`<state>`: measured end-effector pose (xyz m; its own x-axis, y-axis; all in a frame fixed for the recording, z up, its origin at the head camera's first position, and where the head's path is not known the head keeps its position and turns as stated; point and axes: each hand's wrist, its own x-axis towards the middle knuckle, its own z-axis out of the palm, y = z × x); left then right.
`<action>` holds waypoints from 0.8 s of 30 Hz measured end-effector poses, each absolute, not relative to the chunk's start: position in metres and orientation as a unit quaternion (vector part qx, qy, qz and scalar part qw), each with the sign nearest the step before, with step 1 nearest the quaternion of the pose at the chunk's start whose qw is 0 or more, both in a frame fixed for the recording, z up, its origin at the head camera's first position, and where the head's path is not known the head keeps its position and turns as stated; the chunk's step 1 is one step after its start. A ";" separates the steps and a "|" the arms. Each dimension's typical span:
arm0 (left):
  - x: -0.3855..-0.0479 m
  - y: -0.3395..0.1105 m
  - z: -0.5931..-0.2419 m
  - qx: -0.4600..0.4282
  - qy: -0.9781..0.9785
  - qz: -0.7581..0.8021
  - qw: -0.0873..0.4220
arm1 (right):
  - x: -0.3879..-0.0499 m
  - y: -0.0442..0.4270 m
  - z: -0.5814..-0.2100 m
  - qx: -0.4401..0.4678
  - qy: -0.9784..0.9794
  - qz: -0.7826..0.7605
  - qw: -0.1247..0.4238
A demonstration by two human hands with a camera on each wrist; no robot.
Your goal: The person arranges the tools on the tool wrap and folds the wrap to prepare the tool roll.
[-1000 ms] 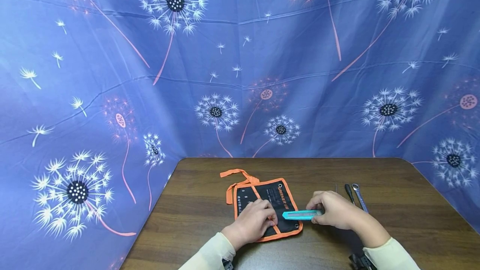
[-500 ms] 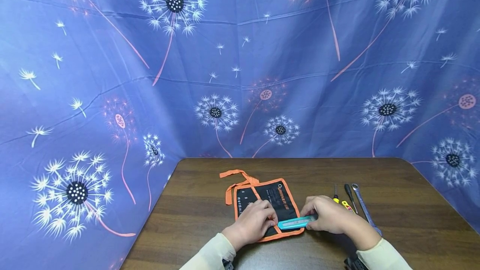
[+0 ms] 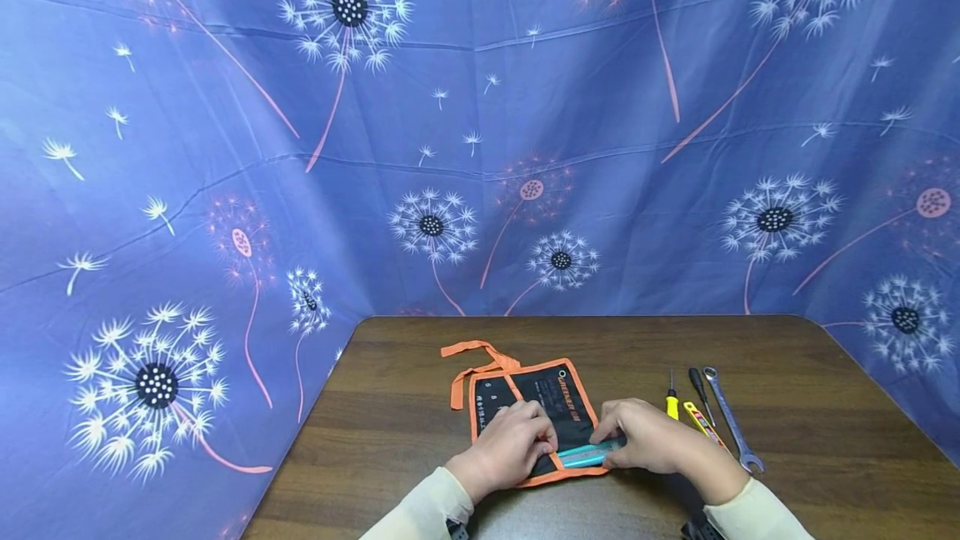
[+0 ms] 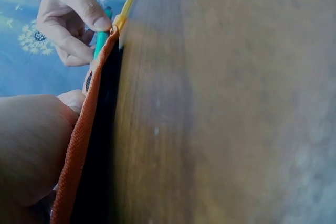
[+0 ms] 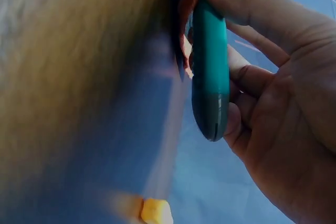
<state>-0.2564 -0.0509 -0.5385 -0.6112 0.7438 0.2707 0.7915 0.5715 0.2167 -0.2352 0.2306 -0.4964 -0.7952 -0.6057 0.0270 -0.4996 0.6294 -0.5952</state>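
A black tool pouch (image 3: 547,394) with orange edging lies flat on the table. My left hand (image 3: 512,444) rests on it with curled fingers, pinching the orange-trimmed pocket edge; its fingertips are partly hidden. From the right, my right hand (image 3: 645,436) pinches a teal utility knife (image 3: 581,457) between thumb and fingers. The knife lies across the pouch's lower right, its far end at the orange band by my left fingers. In the right wrist view, the dark rounded end of the utility knife (image 5: 211,61) sticks out beyond the pouch's edge.
Right of my right hand lie a yellow-handled screwdriver (image 3: 672,407), a yellow item with a red label (image 3: 703,423), a black-handled tool (image 3: 699,386) and a combination wrench (image 3: 726,415). Orange tie straps (image 3: 480,348) trail from the pouch's upper left. A patterned blue cloth (image 3: 480,148) hangs behind the table.
My right hand has moved left and down with the utility knife, bringing its tip to the pouch's orange band. My left hand has stayed in place. More tools on the right are uncovered.
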 end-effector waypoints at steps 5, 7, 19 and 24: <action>-0.255 -0.047 -0.539 -0.440 -0.881 -0.156 0.082 | -0.235 0.219 -0.500 -0.322 0.894 -0.299 0.089; -0.255 -0.046 -0.539 -0.442 -0.879 -0.160 0.080 | -0.235 0.214 -0.501 -0.329 0.892 -0.297 0.088; -0.253 -0.047 -0.537 -0.441 -0.878 -0.175 0.064 | -0.234 0.232 -0.497 -0.301 0.899 -0.300 0.108; -0.253 -0.049 -0.536 -0.440 -0.877 -0.180 0.065 | -0.234 0.246 -0.493 -0.300 0.899 -0.300 0.114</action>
<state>-0.2534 -0.0492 -0.5364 -0.6039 0.7493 0.2719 0.7958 0.5477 0.2582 -0.2339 0.2462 -0.4927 -0.7942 -0.6072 -0.0247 -0.4708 0.6405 -0.6067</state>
